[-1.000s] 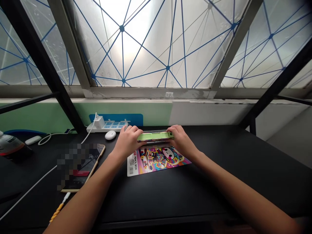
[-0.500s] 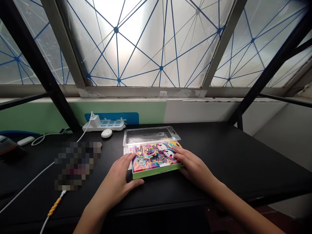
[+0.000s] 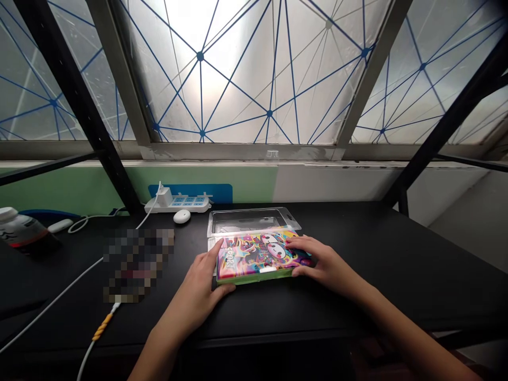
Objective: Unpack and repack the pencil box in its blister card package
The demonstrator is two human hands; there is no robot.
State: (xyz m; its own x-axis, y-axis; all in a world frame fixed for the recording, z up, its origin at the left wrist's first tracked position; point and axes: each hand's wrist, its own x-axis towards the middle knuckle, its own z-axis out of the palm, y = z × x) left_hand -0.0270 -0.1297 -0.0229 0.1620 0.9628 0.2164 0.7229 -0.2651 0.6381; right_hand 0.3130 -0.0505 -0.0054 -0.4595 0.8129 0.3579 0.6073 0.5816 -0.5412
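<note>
A colourful cartoon-printed pencil box [image 3: 257, 257] with a green base lies flat on the table, its lid facing up. My left hand [image 3: 200, 280] grips its left side, thumb along the edge and fingers near the lower left corner. My right hand [image 3: 321, 263] holds the right end, fingers resting on the lid. Behind the box lies an open clear plastic blister shell [image 3: 251, 221]. The edge of a white printed card [image 3: 211, 246] shows under the box's left side; most of it is hidden.
The black table [image 3: 377, 264] holds a power strip [image 3: 177, 203] with a white charger, a white mouse [image 3: 181, 216], a pixelated phone [image 3: 137, 264], white cables, and a bottle [image 3: 24, 232] at the far left. A window with dark metal frames stands behind.
The pencil box, held on edge above the printed card a second ago, now lies flat with its lid up, covering the card. The plastic shell is now visible behind it.
</note>
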